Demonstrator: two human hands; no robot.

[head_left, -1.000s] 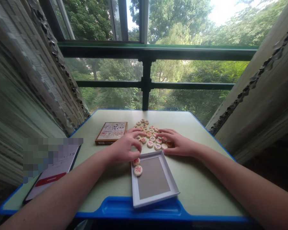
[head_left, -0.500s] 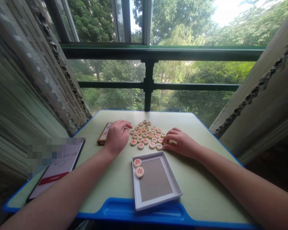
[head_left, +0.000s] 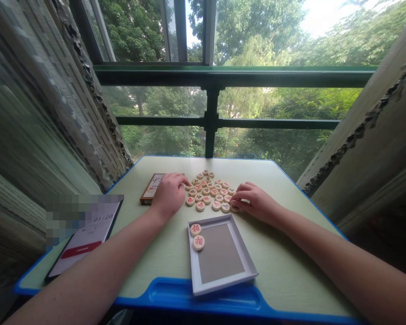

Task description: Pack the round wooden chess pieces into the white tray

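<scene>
Round wooden Chinese chess pieces (head_left: pixel 206 199) with red and dark characters lie in a loose group at the table's middle. At the group's left edge is my left hand (head_left: pixel 170 192), palm down, fingers loosely stretched and the fingertips by a piece (head_left: pixel 188 187). On the right side my right hand (head_left: pixel 253 198) has its thumb and fingertips closed on a piece (head_left: pixel 235 208) that rests on the table; its character is partly hidden. Nearer to me lies a shallow white box lid (head_left: pixel 242 241) holding two red-marked pieces (head_left: pixel 198 242) along its left wall.
A brown-edged Chinese chess box (head_left: pixel 148 194) lies partly under my left hand. To the left is a phone (head_left: pixel 84 246) showing a timer. The pale table (head_left: pixel 291 253) has a blue rim and a blue front tray (head_left: pixel 169 293). Curtains and a green-railed window surround it.
My left fingertips have shifted toward the nearest pieces. A piece at the right edge now shows beneath my right fingertips. The view has moved slightly; the box lid and its two pieces are unchanged.
</scene>
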